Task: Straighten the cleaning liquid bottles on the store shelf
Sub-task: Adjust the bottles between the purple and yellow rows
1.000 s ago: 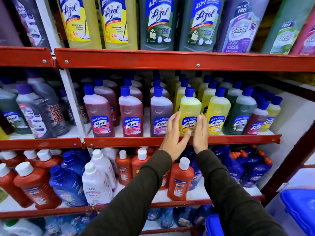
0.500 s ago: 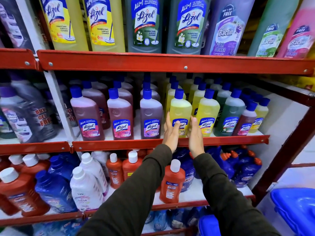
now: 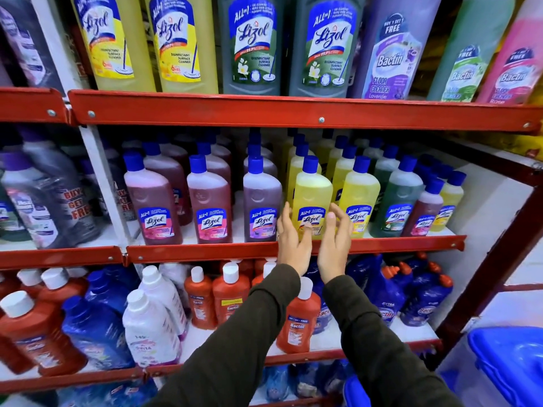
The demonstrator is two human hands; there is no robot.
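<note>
A yellow Lizol bottle with a blue cap stands upright at the front of the middle shelf, its label facing me. My left hand lies against its left side, fingers straight up and thumb on the label. My right hand is at its right side with the fingers loosely curled and spread, barely touching the bottle. Neither hand closes around it. To the left of it stand a purple bottle and two reddish ones. A second yellow bottle is to the right.
More rows of bottles fill the shelf behind the front row. Large bottles line the upper shelf. Red, white and blue bottles crowd the lower shelf. A blue plastic bin sits at the lower right beside the red rack post.
Both hands stay at the yellow bottle. The fingers of my right hand have gone from flat against it to loosely curled. The bottle stays upright in its place.
</note>
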